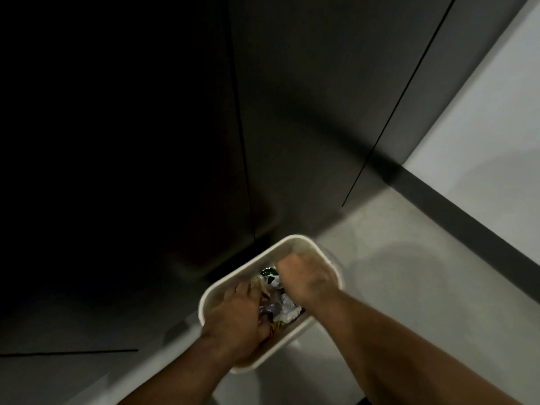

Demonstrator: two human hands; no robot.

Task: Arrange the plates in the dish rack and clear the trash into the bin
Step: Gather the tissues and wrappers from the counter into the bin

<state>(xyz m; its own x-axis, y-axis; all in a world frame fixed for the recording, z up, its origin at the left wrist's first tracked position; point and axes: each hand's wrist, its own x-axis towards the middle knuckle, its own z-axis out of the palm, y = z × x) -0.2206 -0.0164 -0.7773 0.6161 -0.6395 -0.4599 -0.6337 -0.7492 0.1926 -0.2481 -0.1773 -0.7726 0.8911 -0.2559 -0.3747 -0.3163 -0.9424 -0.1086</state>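
Pale grey floor (409,287) fills the lower right of the frame. Two bare forearms rise from the bottom edge into a cream, rounded-rectangular plastic bin (295,239) at lower centre. Nearest, the left hand (236,314) is pushed down among the crumpled white paper and wrapper trash (287,309) inside the bin. Its fingertips are buried, so I cannot tell what it holds. Just beyond, the right hand (306,279) is balled, knuckles up, seemingly clutching a green-and-white wrapper (270,273). Dark cabinet fronts (292,112) stand behind.
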